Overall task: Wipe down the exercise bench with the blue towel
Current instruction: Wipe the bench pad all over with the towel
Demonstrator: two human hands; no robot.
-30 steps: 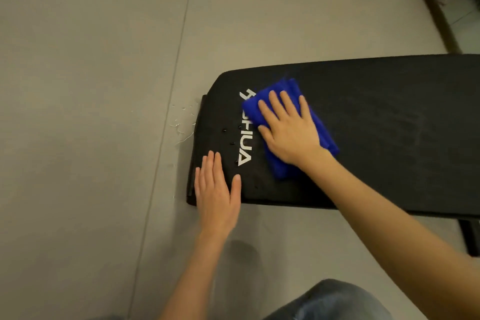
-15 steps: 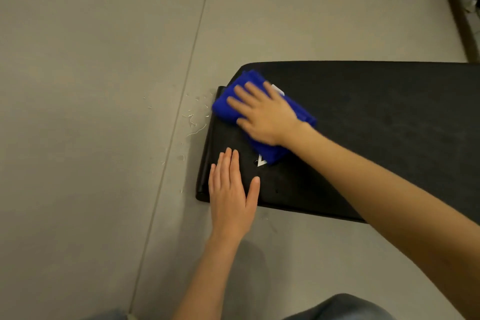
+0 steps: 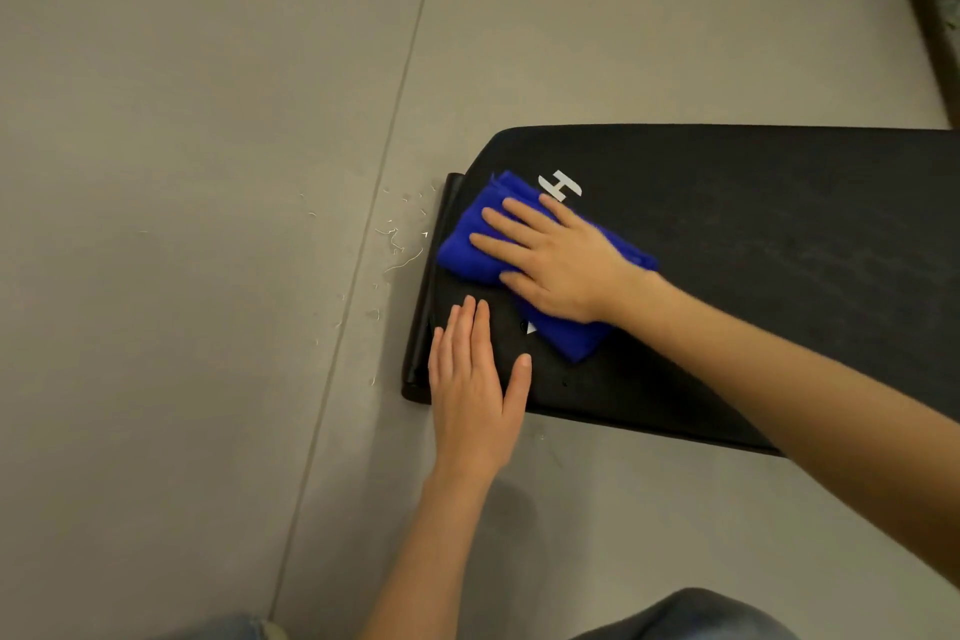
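Grey floor [image 3: 208,172], black bench [image 3: 753,234], white "H" [image 3: 561,185] beside blue towel [image 3: 467,244]

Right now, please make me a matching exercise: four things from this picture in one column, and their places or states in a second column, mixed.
Things:
1. towel
2. left hand
3. bench
4. white scraps

Places or states:
A. scattered on the floor beside the bench end
B. black, with white lettering partly covered
C. blue, folded, pressed under the right hand
D. flat, palm down, on the near corner of the bench

Pairs: 1-C, 2-D, 3-B, 4-A
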